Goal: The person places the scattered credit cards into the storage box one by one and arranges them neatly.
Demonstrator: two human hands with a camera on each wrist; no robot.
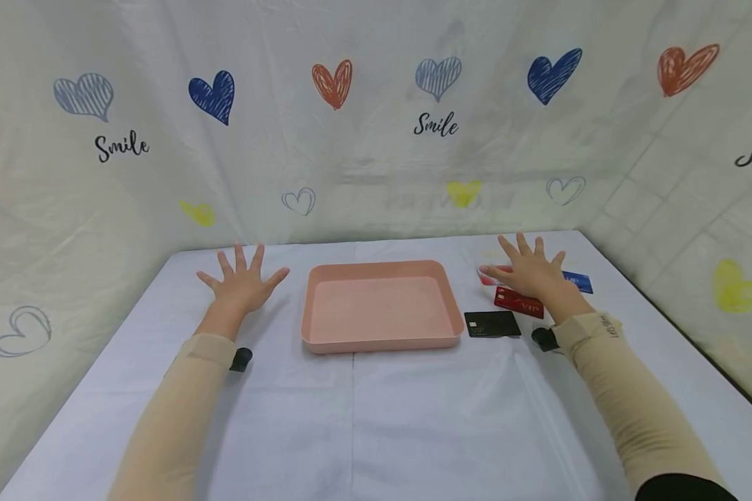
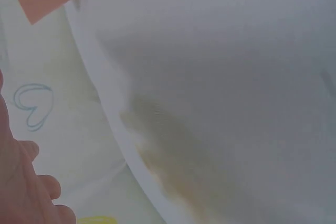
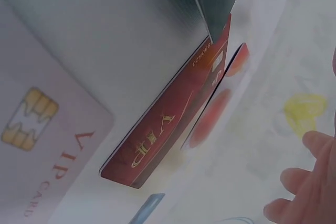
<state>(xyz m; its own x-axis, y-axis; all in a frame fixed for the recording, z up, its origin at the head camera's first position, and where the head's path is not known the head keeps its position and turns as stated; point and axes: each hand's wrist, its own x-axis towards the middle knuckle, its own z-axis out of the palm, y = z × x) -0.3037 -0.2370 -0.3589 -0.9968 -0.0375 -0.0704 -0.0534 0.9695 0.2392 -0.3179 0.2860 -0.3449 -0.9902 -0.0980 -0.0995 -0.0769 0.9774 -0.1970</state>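
Left of a pink rectangular tray [image 1: 382,344], my left hand [image 1: 241,287] has its fingers spread wide and holds nothing. On the tray's other side my right hand [image 1: 531,273] is likewise spread, over a group of cards. It partly covers a red-and-white card [image 1: 486,278] and a blue card [image 1: 578,282]. Closer to me lie a dark red VIP card [image 1: 517,302] and a black card [image 1: 492,324]. The right wrist view shows a white VIP card [image 3: 63,135] with a gold chip. Whether the right hand touches any card, I cannot tell.
A white cloth [image 1: 301,424] covers the table. Behind it hangs a pale curtain [image 1: 376,153] printed with hearts and "Smile". Dark wrist devices [image 1: 241,359] show below both cuffs. The table's right edge runs close beside the blue card.
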